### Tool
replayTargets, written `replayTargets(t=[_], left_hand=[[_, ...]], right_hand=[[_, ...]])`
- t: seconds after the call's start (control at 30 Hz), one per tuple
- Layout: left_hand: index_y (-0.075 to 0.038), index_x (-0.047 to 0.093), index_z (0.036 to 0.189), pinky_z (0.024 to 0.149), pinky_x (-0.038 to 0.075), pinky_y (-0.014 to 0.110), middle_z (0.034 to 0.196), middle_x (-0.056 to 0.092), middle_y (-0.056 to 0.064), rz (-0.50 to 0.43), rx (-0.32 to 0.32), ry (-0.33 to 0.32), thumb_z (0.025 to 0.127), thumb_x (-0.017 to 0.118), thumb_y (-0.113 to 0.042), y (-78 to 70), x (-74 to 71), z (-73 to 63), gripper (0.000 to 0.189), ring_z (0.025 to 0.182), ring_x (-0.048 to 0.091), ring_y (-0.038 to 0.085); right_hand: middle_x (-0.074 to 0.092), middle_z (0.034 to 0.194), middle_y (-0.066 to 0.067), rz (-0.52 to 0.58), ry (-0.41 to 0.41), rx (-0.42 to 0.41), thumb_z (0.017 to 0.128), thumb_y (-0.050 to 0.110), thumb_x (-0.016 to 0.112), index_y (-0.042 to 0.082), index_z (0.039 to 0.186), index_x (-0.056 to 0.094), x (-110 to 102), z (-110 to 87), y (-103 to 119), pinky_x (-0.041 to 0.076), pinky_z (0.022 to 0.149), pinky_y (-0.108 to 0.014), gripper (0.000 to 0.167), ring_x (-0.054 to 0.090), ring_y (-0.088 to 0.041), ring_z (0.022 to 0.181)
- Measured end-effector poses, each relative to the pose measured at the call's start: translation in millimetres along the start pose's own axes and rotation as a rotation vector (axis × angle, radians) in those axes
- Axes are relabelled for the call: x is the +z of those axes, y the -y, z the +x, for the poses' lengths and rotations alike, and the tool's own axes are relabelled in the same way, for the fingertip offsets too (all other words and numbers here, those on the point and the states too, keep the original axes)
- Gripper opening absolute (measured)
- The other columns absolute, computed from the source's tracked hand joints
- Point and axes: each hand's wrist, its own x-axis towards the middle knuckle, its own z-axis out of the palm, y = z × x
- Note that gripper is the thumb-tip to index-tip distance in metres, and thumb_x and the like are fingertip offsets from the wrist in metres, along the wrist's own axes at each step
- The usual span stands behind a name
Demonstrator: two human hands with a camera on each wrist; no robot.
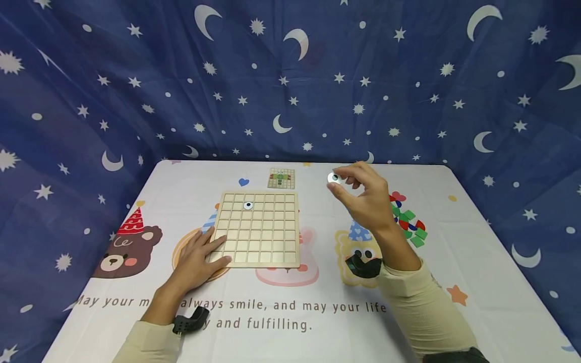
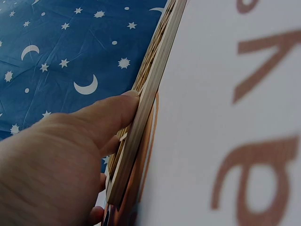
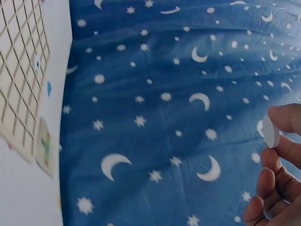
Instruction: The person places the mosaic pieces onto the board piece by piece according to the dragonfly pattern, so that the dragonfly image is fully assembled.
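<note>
A wooden grid board (image 1: 258, 229) lies on the table, with one round white eye piece (image 1: 248, 205) sitting in a cell of its upper part. My left hand (image 1: 199, 259) rests on the board's lower left corner, fingers spread over the edge. In the left wrist view the thumb (image 2: 113, 113) presses on the board's rim (image 2: 146, 99). Raised to the right of the board, my right hand (image 1: 367, 199) pinches a second eye piece (image 1: 334, 178) between thumb and fingertips. The right wrist view shows this white disc (image 3: 270, 132) edge-on.
Behind the board lies a small pattern card (image 1: 281, 178) with a coloured figure on a grid. Several green, red and blue pieces (image 1: 408, 222) are scattered to the right, partly behind the right forearm. A starry blue curtain (image 1: 290, 91) hangs behind the printed white tablecloth (image 1: 254, 345).
</note>
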Motion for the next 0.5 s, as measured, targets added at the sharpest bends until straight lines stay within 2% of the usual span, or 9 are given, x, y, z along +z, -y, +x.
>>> replayTargets(t=[0.13, 0.33, 0.5], left_hand=[[-0.011, 0.057, 0.137, 0.103, 0.010, 0.068, 0.154, 0.029, 0.017, 0.001, 0.007, -0.008, 0.085, 0.072, -0.040, 1.0, -0.3, -0.7, 0.062, 0.141, 0.011, 0.043], [-0.010, 0.057, 0.136, 0.103, 0.010, 0.068, 0.153, 0.029, 0.018, 0.005, 0.017, -0.016, 0.085, 0.072, -0.040, 1.6, -0.2, -1.1, 0.062, 0.141, 0.012, 0.043], [-0.010, 0.057, 0.137, 0.104, 0.010, 0.067, 0.153, 0.029, 0.017, 0.004, 0.018, -0.011, 0.085, 0.072, -0.040, 1.2, 0.1, -0.9, 0.062, 0.141, 0.012, 0.043]], right_hand=[[0.062, 0.088, -0.017, 0.029, 0.004, -0.006, 0.076, -0.007, 0.078, -0.006, 0.100, 0.071, 24, -0.7, -23, 0.042, 0.066, -0.038, 0.025, 0.049, -0.029, 0.076], [0.063, 0.091, -0.010, 0.074, 0.031, -0.033, 0.080, 0.003, 0.078, -0.001, 0.103, 0.072, 59, 1.2, -40, 0.043, 0.065, -0.040, 0.024, 0.050, -0.024, 0.076], [0.063, 0.094, -0.010, 0.074, 0.060, 0.011, 0.083, 0.007, 0.076, -0.001, 0.104, 0.071, 85, -0.9, -50, 0.045, 0.066, -0.044, 0.024, 0.052, -0.025, 0.078]])
